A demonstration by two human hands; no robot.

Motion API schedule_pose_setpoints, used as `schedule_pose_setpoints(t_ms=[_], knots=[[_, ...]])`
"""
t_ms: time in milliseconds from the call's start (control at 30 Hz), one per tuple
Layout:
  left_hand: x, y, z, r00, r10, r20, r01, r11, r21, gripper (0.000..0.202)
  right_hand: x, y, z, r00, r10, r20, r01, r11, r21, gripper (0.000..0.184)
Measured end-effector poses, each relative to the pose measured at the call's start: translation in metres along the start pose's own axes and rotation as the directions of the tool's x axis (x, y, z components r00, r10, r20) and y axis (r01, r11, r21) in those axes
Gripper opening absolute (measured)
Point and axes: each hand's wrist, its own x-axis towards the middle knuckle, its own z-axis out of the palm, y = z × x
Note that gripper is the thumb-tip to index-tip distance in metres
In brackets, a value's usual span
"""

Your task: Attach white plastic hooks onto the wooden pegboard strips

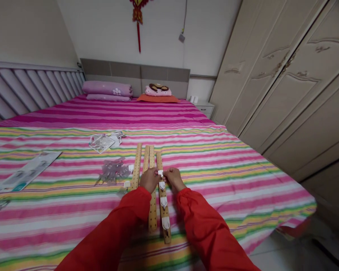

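Note:
Several perforated wooden strips (136,165) lie side by side on a striped bedspread (59,210). The rightmost strip (164,210) carries three white hooks (164,202) along its near half. My left hand (149,179) and my right hand (173,178), both in red sleeves, meet over that strip. Together their fingertips pinch a small white hook (160,172) against the wood. Both hands are closed around it.
A pile of clear plastic hooks (113,170) lies left of the strips, with torn clear packaging (103,142) beyond it and a printed card (25,175) at far left. Pillows (107,89) sit at the headboard. A cream wardrobe (285,75) stands along the right.

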Motion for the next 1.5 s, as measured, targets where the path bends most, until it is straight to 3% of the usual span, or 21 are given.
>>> schedule_pose_setpoints(t_ms=[567, 900, 1233, 1500], knots=[[0.002, -0.006, 0.008, 0.996, 0.083, 0.012, -0.083, 0.962, 0.260, 0.026, 0.005, 0.002, 0.001, 0.999, 0.024, -0.023, -0.024, 1.000, 0.000, 0.021], [-0.001, -0.012, 0.013, 0.992, 0.119, -0.037, -0.099, 0.937, 0.336, 0.028, 0.003, 0.004, -0.001, 0.999, 0.027, -0.046, -0.025, 0.999, 0.034, 0.011], [0.004, -0.019, 0.011, 0.996, 0.088, -0.005, -0.083, 0.949, 0.304, 0.027, 0.004, 0.013, -0.001, 0.998, 0.011, -0.055, -0.011, 1.000, -0.005, 0.017], [-0.002, -0.011, 0.011, 0.999, 0.044, -0.012, -0.038, 0.953, 0.300, 0.026, 0.004, 0.012, 0.000, 0.999, 0.006, -0.046, -0.006, 1.000, 0.002, 0.013]])
